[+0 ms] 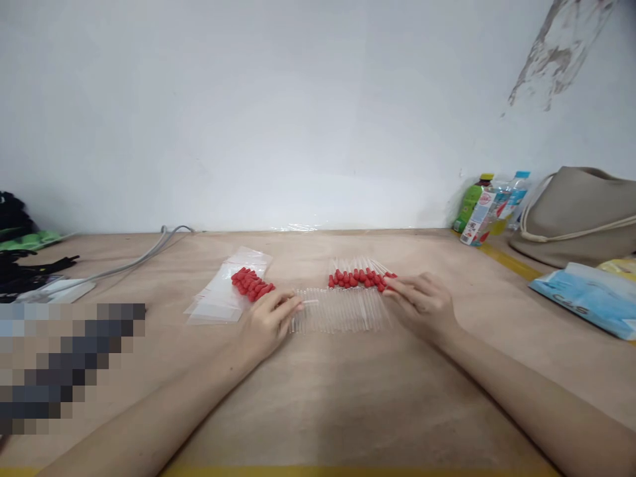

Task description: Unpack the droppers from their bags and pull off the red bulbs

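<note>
My left hand point(271, 319) is closed, its thumb and fingers pinching a thin clear tube point(311, 302) that points to the right. Beneath it lies a row of clear thin tubes point(342, 311), side by side on the table. By that hand's knuckles is a pile of small red bulbs point(250, 283), resting on clear plastic bags point(221, 298). Beyond the tube row, several droppers point(355, 275) lie with red bulbs toward me and pale stems pointing away. My right hand point(424, 305) has its fingertips together at the red bulb of the rightmost dropper; the fingers partly hide it.
On the wooden table point(318, 404), bottles point(472, 202), a carton point(479, 215), a grey drawstring bag point(576, 209) and a blue packet point(586, 298) stand or lie at the right. A grey cable point(134, 260) and black items point(34, 262) are at the left. A white wall point(298, 119) rises behind.
</note>
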`<action>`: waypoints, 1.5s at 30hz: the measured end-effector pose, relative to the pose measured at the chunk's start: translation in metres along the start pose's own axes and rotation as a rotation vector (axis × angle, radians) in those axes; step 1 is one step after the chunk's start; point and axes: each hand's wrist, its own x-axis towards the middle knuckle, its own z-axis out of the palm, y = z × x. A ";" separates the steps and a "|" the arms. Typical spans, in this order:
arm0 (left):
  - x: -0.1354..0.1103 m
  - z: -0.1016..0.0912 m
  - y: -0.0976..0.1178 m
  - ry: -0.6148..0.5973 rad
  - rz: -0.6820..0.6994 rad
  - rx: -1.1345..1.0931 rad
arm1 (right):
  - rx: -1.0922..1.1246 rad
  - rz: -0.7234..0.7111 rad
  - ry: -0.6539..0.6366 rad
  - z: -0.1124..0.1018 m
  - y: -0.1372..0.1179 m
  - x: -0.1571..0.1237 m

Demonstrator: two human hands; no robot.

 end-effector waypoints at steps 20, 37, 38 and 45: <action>0.007 0.004 0.002 -0.144 -0.005 0.014 | 0.213 0.601 -0.305 0.010 0.061 -0.014; 0.009 -0.001 0.011 -0.263 0.000 -0.052 | 0.230 0.296 -0.385 0.004 0.045 -0.006; 0.010 -0.004 0.010 -0.296 -0.002 -0.033 | 0.220 0.325 -0.358 0.006 0.046 -0.007; 0.013 -0.016 -0.010 -0.580 0.151 -0.054 | 0.005 0.767 -0.295 0.024 0.068 -0.016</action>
